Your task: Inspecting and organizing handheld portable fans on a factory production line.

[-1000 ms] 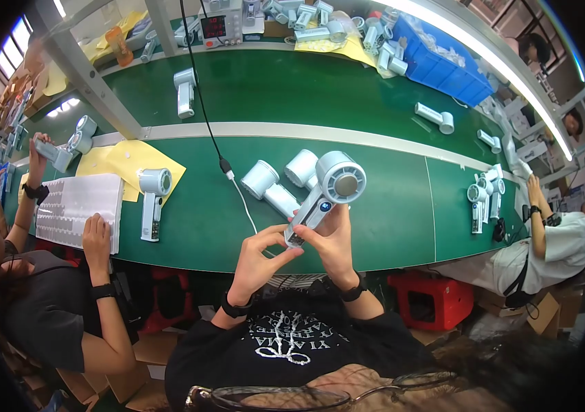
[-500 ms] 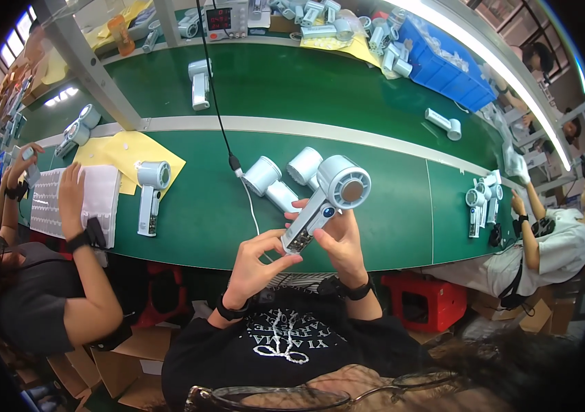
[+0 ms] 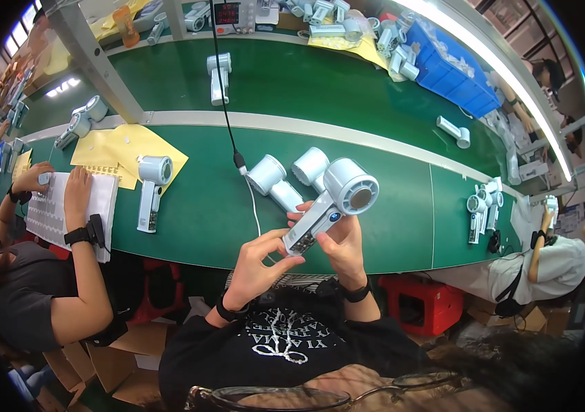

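A light-blue handheld fan [image 3: 355, 187] is tilted in front of me, its round head up to the right and circuit parts showing in the open handle. My right hand [image 3: 346, 255] wraps the handle just below the head. At the handle's lower end, my left hand [image 3: 256, 266] pinches with thumb and fingers. A white cable [image 3: 258, 211] hangs from a black plug connector [image 3: 239, 160] and runs down behind my left hand; its end is hidden. Just beyond lie two more fans, one at left [image 3: 268, 176] and one partly covered [image 3: 310, 165].
Another open-handled fan [image 3: 149, 192] lies left, beside yellow paper [image 3: 119, 147]. A co-worker's hands rest on a white tray [image 3: 103, 213]. Several fans [image 3: 483, 204] stand at right. Beyond the metal rail [image 3: 292, 125] are a blue bin [image 3: 453, 72], heaped fans and a power supply [image 3: 232, 15].
The held fan has turned slightly, its face now angled lower. The left co-worker's hands have come down onto the white tray. The right co-worker's hand has moved away from the fans there.
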